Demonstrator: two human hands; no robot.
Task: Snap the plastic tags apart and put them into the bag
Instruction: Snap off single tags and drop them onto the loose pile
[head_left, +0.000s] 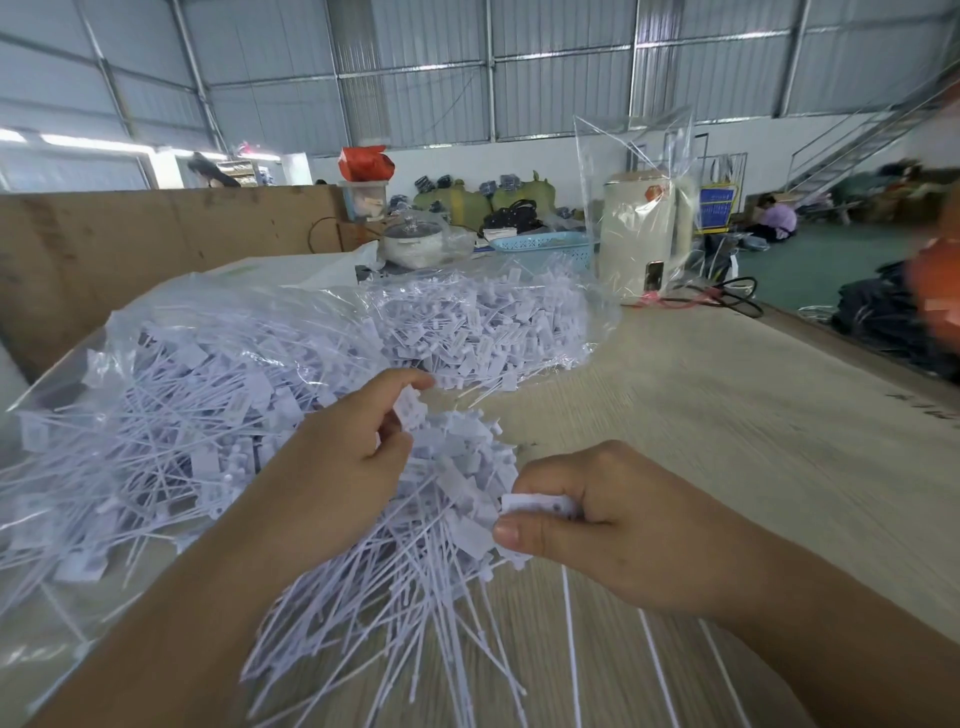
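A clear plastic bag (171, 364) lies on the wooden table (727, 441) at about ten o'clock from the hands, stuffed with white plastic tags — far too many to count. A second heap of tags (483, 322) sits under clear plastic at twelve o'clock, beyond the hands. Between the hands and running down toward six o'clock spreads a loose fan of tags (415, 597), flat heads up by the fingers and thin tails pointing toward the camera.

The left hand (337, 467) has its fingers curled, thumb and forefinger pinching one tag head (408, 405) at the top of the fan. The right hand (597, 525), at about four o'clock from the left, is curled too — thumb and fingers pinch another tag head (540, 505) at the fan's right edge. The two hands are near each other but apart.

At one o'clock, further back on the table, an empty clear bag (636, 156) stands upright around a cream-coloured appliance (639, 239).
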